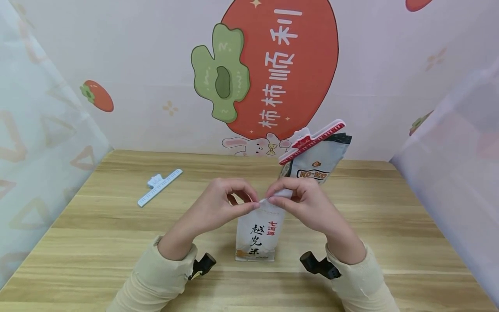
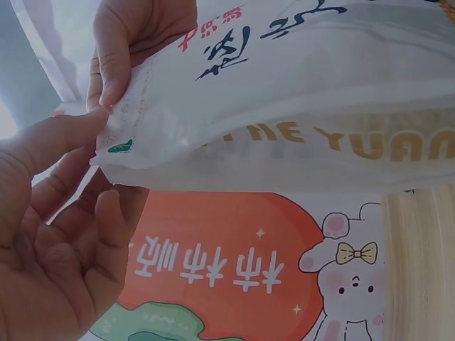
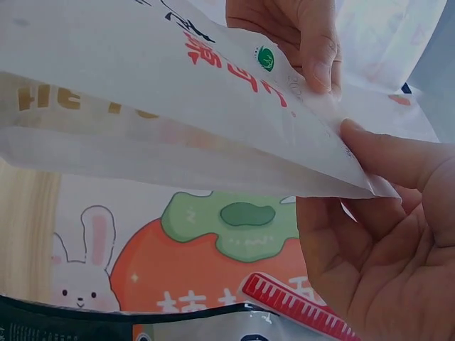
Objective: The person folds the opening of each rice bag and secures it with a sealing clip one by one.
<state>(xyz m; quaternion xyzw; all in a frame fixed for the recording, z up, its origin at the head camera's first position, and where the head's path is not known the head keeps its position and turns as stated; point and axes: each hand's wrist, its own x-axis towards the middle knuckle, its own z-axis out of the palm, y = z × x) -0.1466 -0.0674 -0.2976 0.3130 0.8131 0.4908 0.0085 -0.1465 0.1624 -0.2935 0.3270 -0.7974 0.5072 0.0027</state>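
I see left hand (image 1: 218, 204) and right hand (image 1: 309, 206), equally near, pinching the white bag (image 1: 259, 230), its length toward six o'clock.

Head view forward and down, wrists close, bag (image 1: 257, 236) shared

A wooden table (image 1: 405, 225) is backed by a white sheet (image 1: 144, 52) printed with a persimmon (image 1: 255, 56) and a rabbit (image 1: 257, 148). A pale blue clip (image 1: 160, 187) is laid toward the left. Farther back, a bag (image 1: 331, 157) marked KO-KO is clamped near its top by a red-and-white clip (image 1: 312, 141).
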